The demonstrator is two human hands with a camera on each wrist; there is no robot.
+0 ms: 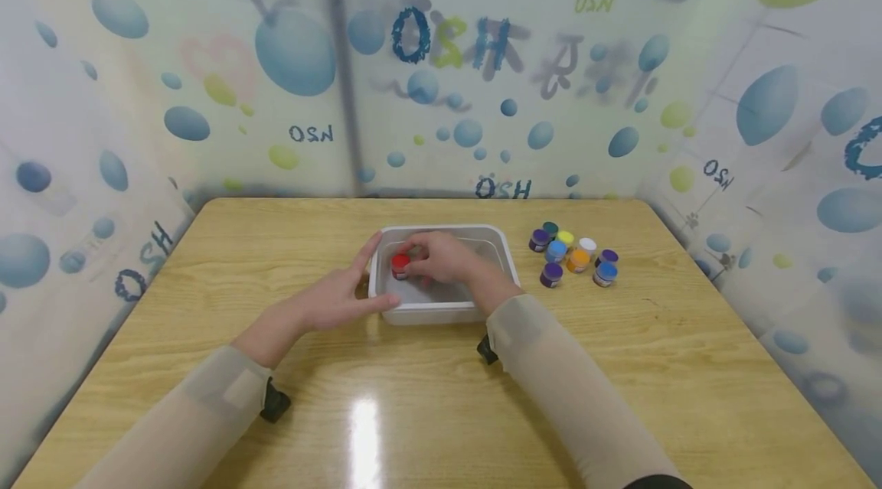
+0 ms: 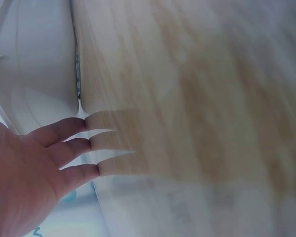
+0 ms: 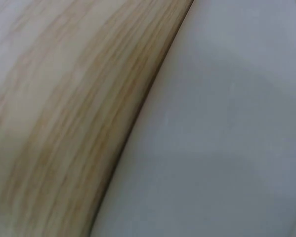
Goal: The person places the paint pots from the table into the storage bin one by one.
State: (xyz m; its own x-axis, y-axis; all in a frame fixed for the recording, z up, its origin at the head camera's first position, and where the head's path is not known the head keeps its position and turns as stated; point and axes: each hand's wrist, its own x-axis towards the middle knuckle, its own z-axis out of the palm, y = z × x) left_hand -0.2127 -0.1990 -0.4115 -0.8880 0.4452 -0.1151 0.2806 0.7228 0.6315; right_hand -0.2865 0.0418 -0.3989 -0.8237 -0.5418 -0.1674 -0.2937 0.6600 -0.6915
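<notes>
A white plastic tray (image 1: 441,311) stands on the wooden table, its near wall filling much of the right wrist view. Inside it, at the left end, is a small red-lidded paint jar (image 1: 400,266). My right hand (image 1: 444,256) reaches over the near rim and pinches this jar between thumb and fingers. At the tray's left end, my left hand (image 1: 336,299) lies with straight fingers along the outside and the thumb by the near left corner. In the left wrist view the left hand (image 2: 34,168) shows its fingers extended beside the tray wall (image 2: 44,59).
Right of the tray, several small paint jars stand grouped on the table (image 1: 689,366), among them an orange jar (image 1: 578,261), a white-lidded jar (image 1: 587,246), a yellow-lidded jar (image 1: 565,238) and a purple jar (image 1: 551,275). A patterned curtain (image 1: 468,91) encloses the table's back and sides.
</notes>
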